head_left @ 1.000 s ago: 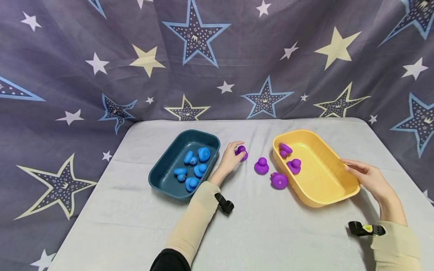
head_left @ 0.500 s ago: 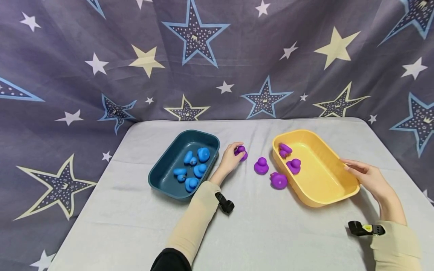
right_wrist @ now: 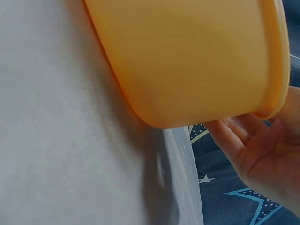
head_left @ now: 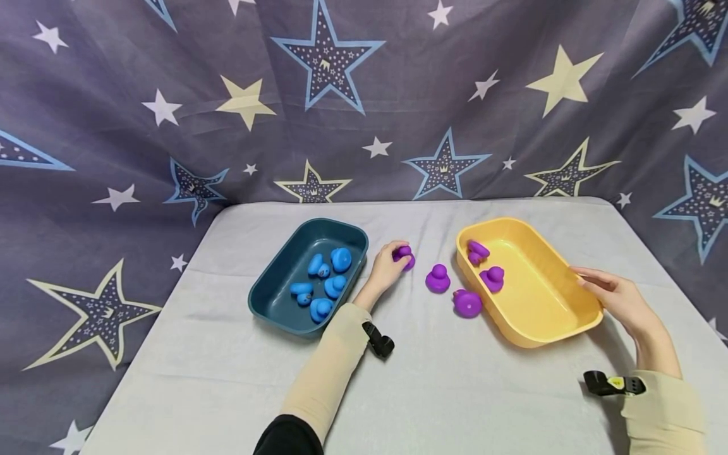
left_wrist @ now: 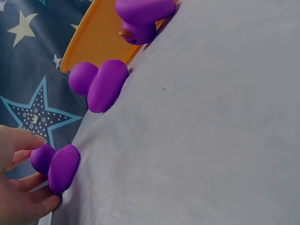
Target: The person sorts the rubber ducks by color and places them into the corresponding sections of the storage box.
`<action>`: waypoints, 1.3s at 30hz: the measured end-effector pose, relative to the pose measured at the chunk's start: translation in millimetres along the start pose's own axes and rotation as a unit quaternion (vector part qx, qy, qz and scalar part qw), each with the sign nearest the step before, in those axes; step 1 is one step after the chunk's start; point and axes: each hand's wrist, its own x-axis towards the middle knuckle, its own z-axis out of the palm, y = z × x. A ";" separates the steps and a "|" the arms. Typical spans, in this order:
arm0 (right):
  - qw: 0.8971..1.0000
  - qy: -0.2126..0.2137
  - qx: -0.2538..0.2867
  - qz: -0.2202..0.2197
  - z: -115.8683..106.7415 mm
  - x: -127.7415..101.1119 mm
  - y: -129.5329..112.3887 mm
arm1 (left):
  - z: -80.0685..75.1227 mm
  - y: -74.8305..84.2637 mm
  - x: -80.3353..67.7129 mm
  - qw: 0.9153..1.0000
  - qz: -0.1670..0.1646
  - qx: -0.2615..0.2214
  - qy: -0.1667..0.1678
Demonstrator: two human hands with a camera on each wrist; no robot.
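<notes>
My left hand (head_left: 387, 268) is at a purple rubber duck (head_left: 407, 257) on the table, just right of the dark teal tub (head_left: 258, 301). In the left wrist view, thumb and fingers pinch this duck (left_wrist: 64, 168) around its head and side. My right hand (head_left: 620, 303) holds the right rim of the yellow tub (head_left: 540, 303); the right wrist view has the fingers (right_wrist: 227, 140) against its outer wall. Two more purple ducks, one upright (head_left: 438, 279) and one on its side (head_left: 467, 304), lie left of the yellow tub.
Several blue ducks (head_left: 321, 309) lie in the teal tub. Inside the yellow tub, against its left wall, are two purple ducks (head_left: 492, 279). A white cloth covers the table (head_left: 443, 392), and a star-patterned curtain (head_left: 409, 82) hangs behind it.
Almost nothing differs: the left fingers have settled slightly closer round the purple duck. The right hand and both tubs stay where they were.
</notes>
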 end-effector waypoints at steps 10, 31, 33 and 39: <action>1.000 -0.014 -0.010 0.002 2.5 -6.8 -25.1 | 1.1 0.5 2.0 1.000 -0.008 -0.001 0.030; 1.000 -0.012 -0.018 0.011 4.2 -10.8 -33.9 | 0.4 7.4 -2.5 0.998 0.021 -0.025 0.044; 1.000 -0.010 -0.017 0.016 2.8 -7.0 -22.1 | 0.4 9.3 -3.3 0.998 0.027 -0.031 0.044; 1.000 -0.008 -0.005 0.006 0.0 -2.6 -7.4 | 2.1 14.4 -4.6 0.997 0.038 -0.055 0.040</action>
